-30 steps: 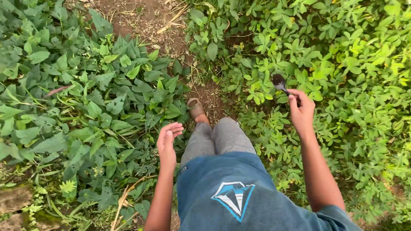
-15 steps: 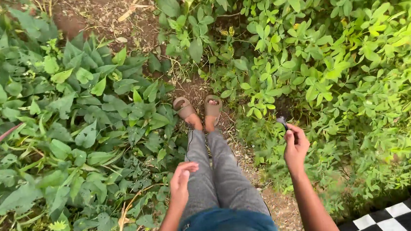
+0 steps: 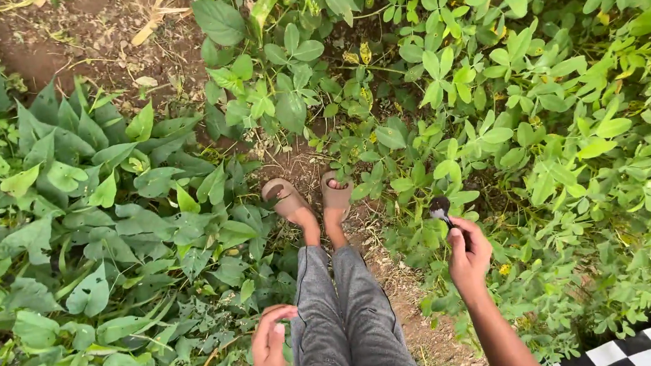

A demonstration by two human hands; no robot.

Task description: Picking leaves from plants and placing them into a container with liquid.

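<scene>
**Standing on a narrow dirt path, small dark tool in the right hand**

The right hand (image 3: 468,255) is raised at the person's side, fingers closed around the handle of a small dark tool (image 3: 440,209). Its rounded head sticks up above the thumb, with a pale patch on it; what kind of tool it is cannot be told from this view. The head sits against the light green, small-leaved plants (image 3: 569,125) that fill the ground ahead of and beyond that hand.

The left hand (image 3: 269,348) hangs low beside the left leg, empty, fingers loosely curled and palm partly open. It touches nothing. Just outside it grow broad, pointed, darker green leaves (image 3: 104,224), dense and overlapping.

Between the hands: grey trousers (image 3: 344,321) and, ahead of them, two feet in tan slip-on sandals (image 3: 288,200), side by side on a strip of bare brown soil (image 3: 138,58). The soil runs on ahead between the two kinds of plants, with dry stalks lying on it.

Behind the right hand, at the lower corner of the view, a patch of black-and-white chequered surface (image 3: 647,340) shows at the edge of the greenery.
</scene>
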